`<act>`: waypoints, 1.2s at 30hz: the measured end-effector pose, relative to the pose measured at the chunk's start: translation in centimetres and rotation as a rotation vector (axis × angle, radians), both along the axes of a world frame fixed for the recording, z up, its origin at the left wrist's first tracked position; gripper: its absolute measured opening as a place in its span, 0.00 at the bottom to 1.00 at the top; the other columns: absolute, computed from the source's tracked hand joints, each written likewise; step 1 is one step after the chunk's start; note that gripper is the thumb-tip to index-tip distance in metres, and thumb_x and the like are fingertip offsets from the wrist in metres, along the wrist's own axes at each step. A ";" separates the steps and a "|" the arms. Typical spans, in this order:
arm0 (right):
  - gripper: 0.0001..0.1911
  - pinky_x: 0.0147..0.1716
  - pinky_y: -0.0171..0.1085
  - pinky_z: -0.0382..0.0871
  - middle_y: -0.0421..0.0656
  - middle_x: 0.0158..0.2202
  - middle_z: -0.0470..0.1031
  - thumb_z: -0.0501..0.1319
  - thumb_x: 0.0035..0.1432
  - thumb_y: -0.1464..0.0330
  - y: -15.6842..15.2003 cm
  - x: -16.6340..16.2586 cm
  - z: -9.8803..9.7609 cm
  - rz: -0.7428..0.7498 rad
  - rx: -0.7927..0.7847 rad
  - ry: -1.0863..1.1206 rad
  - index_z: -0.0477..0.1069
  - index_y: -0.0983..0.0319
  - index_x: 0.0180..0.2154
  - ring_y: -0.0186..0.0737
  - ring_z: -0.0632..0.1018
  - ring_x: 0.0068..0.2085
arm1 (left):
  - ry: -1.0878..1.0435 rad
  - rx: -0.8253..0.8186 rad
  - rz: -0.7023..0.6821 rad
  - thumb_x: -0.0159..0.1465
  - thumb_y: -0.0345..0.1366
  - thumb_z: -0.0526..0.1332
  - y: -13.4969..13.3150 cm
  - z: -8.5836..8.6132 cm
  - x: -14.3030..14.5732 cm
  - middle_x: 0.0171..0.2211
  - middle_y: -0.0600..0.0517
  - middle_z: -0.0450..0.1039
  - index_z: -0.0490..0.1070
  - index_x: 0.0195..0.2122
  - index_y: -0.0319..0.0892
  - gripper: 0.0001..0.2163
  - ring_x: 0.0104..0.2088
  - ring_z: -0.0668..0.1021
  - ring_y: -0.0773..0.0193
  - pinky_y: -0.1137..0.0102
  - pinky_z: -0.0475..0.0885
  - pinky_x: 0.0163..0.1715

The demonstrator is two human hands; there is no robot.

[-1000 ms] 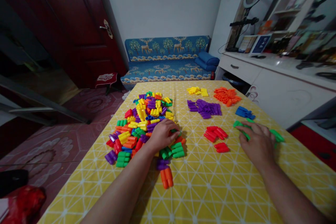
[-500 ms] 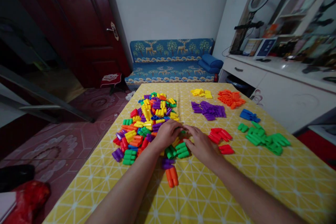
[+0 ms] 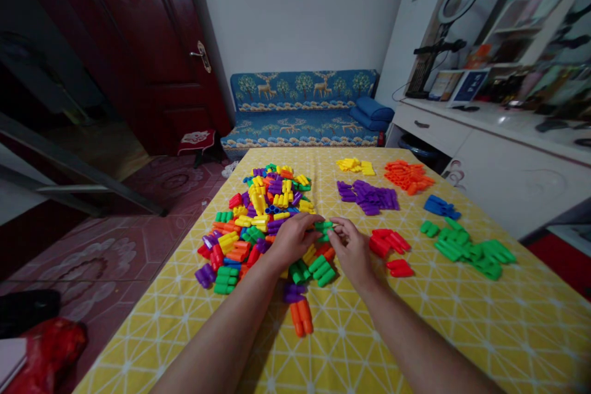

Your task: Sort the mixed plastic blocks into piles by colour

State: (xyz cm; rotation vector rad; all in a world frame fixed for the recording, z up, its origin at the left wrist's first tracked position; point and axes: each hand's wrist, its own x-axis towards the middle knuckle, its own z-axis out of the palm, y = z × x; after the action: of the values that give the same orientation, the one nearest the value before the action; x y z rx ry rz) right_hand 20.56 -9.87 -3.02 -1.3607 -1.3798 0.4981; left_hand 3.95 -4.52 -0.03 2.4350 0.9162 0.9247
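green piece [image 3: 324, 225] lies between left hand [image 3: 294, 237] and right hand [image 3: 351, 249], touching both

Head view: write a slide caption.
Both hands touch a green block by the mixed pile, with single-color piles across the yellow tablecloth.

Heap [image 3: 257, 196] there, left on the table [image 3: 369, 338]; smaller clusters [image 3: 369, 197] over to its right; sofa [image 3: 295, 123] straight behind; dresser [image 3: 501, 163] far right

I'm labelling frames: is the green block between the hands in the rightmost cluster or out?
Out: the green block is between left hand and right hand, apart from that green cluster.
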 end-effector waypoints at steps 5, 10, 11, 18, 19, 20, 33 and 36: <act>0.17 0.36 0.37 0.74 0.43 0.37 0.76 0.59 0.59 0.64 0.2 0.0 -0.2 0.039 0.026 0.027 0.67 0.58 0.50 0.39 0.78 0.36 | -0.057 -0.004 -0.011 0.63 0.33 0.63 0.2 -0.4 -0.1 0.44 0.46 0.77 0.72 0.49 0.41 0.13 0.44 0.78 0.56 0.65 0.72 0.44; 0.16 0.38 0.38 0.75 0.44 0.40 0.77 0.60 0.59 0.65 0.0 -0.1 -0.2 0.047 0.029 0.057 0.68 0.58 0.49 0.39 0.79 0.39 | -0.048 -0.027 0.001 0.63 0.34 0.62 0.1 -0.3 -0.1 0.41 0.46 0.78 0.73 0.46 0.40 0.11 0.42 0.79 0.56 0.65 0.72 0.42; 0.15 0.38 0.38 0.75 0.44 0.39 0.77 0.60 0.59 0.65 -0.1 -0.1 0.0 0.043 0.038 0.051 0.69 0.59 0.48 0.39 0.79 0.39 | -0.045 -0.026 0.002 0.63 0.34 0.61 0.1 -0.3 -0.1 0.41 0.45 0.78 0.73 0.47 0.40 0.11 0.42 0.79 0.56 0.65 0.72 0.42; 0.09 0.37 0.36 0.72 0.44 0.38 0.78 0.57 0.63 0.66 -0.8 3.2 2.8 -0.071 0.292 -0.216 0.73 0.59 0.42 0.39 0.78 0.38 | -0.009 -0.025 -0.034 0.65 0.31 0.57 0.0 0.0 -0.2 0.37 0.48 0.78 0.76 0.40 0.41 0.08 0.40 0.78 0.59 0.67 0.70 0.40; 0.09 0.37 0.37 0.72 0.44 0.38 0.78 0.57 0.63 0.65 -0.7 4.4 3.2 -0.138 0.316 -0.251 0.74 0.59 0.42 0.39 0.78 0.38 | -0.003 -0.024 -0.038 0.65 0.30 0.56 0.0 0.0 -0.2 0.37 0.48 0.78 0.76 0.39 0.41 0.08 0.40 0.78 0.60 0.67 0.70 0.40; 0.10 0.38 0.37 0.71 0.45 0.38 0.78 0.56 0.63 0.65 -0.6 5.9 3.6 -0.219 0.328 -0.292 0.74 0.59 0.42 0.40 0.78 0.38 | 0.000 -0.026 -0.041 0.65 0.30 0.56 0.0 0.1 -0.2 0.37 0.48 0.78 0.76 0.39 0.41 0.08 0.40 0.77 0.60 0.67 0.70 0.40; 0.13 0.37 0.46 0.60 0.51 0.41 0.76 0.58 0.56 0.68 -1.1 16.0 2.2 -0.805 -0.137 -0.741 0.79 0.58 0.39 0.51 0.71 0.42 | 0.009 -0.023 -0.061 0.64 0.29 0.57 0.0 0.3 -0.1 0.37 0.48 0.79 0.76 0.39 0.41 0.09 0.40 0.77 0.59 0.66 0.71 0.42; 0.11 0.39 0.44 0.59 0.48 0.41 0.77 0.58 0.56 0.66 -0.9 15.6 1.9 -0.695 -0.043 -0.771 0.79 0.58 0.37 0.49 0.71 0.42 | 0.014 -0.019 -0.058 0.64 0.29 0.57 -0.1 0.3 -0.1 0.37 0.48 0.78 0.76 0.39 0.41 0.08 0.40 0.77 0.60 0.67 0.70 0.41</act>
State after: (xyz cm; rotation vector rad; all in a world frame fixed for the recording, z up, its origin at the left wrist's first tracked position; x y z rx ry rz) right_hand 36.11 -10.72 -1.15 -2.0524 -1.3415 -0.5179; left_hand 3.85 -4.57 0.25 2.4412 0.8503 0.8762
